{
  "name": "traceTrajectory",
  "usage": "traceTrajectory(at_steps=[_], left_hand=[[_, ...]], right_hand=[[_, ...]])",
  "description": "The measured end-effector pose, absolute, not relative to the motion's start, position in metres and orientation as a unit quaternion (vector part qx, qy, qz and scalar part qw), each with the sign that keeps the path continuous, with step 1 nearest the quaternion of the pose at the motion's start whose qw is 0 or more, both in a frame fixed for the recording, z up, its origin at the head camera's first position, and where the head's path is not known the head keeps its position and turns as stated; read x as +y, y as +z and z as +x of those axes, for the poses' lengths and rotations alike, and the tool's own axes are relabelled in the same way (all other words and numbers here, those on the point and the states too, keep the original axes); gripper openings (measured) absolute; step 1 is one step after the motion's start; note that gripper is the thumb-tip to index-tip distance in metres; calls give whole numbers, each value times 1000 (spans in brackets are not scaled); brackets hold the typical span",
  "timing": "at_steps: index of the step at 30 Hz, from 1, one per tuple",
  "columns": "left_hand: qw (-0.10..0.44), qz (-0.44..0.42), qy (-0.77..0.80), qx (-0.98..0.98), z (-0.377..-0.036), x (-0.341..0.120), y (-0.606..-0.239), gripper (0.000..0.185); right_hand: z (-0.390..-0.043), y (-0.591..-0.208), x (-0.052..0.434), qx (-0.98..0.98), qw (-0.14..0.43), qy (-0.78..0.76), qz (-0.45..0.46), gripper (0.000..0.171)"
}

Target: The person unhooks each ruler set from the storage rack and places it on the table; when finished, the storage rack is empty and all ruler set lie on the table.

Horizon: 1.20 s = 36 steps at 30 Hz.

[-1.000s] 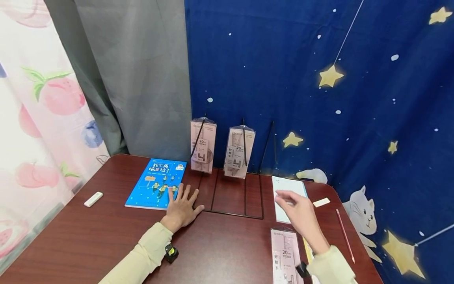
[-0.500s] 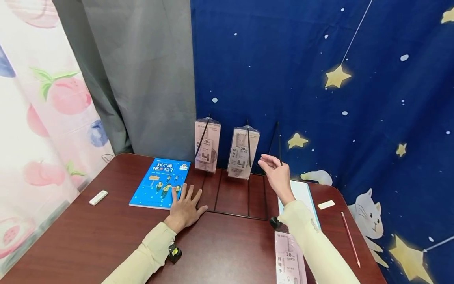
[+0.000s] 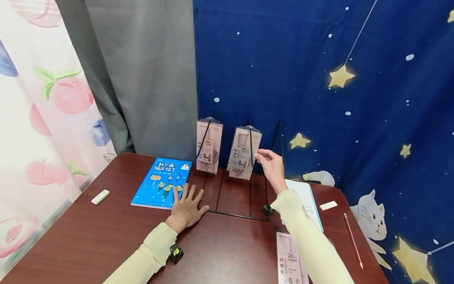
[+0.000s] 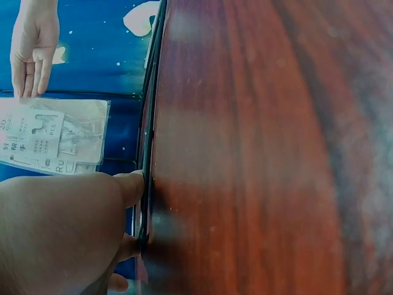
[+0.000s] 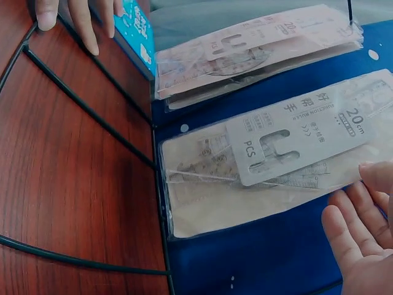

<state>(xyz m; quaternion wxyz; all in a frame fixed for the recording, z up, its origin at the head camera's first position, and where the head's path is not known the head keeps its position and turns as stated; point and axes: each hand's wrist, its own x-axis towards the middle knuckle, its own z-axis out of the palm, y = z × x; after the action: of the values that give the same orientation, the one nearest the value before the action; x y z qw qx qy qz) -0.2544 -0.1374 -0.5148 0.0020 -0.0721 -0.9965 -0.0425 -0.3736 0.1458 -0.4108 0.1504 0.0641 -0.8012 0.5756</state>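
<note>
My left hand point(image 3: 186, 211) lies spread on the table at the near left corner of a black wire rack point(image 3: 227, 213), its fingertips pressing on the base wires and beside a blue booklet point(image 3: 163, 183). Two clear-wrapped ruler sets with pink cards hang on the rack's upright hooks: a left ruler set point(image 3: 209, 146) and a right ruler set point(image 3: 242, 152). My right hand point(image 3: 271, 167) is raised, fingertips right at the right edge of the right ruler set. In the right wrist view, its fingers point(image 5: 344, 233) are loosely bent, with a gap between them and the package point(image 5: 270, 160).
A third ruler set point(image 3: 289, 260) lies at the table's front right, partly under my right sleeve. Beyond it are a white notebook point(image 3: 306, 199), a small white eraser point(image 3: 328, 205) and a red pencil point(image 3: 352, 240). A white stick-like object point(image 3: 100, 197) lies far left.
My right hand has moved up and left from over the notebook to the right ruler set's edge. My left hand stays in place. The head view has shifted slightly.
</note>
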Motion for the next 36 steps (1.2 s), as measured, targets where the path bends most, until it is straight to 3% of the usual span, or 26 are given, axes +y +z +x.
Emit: traceTrajectory(at_steps=[21, 36], left_hand=[[2, -72, -47, -996, -253, -137, -515, 68], [-1, -67, -56, -996, -251, -136, -511, 66]], right_hand=[[-363, -409, 145, -792, 141, 589, 76, 18], [-323, -406, 155, -761, 92, 635, 97, 19]])
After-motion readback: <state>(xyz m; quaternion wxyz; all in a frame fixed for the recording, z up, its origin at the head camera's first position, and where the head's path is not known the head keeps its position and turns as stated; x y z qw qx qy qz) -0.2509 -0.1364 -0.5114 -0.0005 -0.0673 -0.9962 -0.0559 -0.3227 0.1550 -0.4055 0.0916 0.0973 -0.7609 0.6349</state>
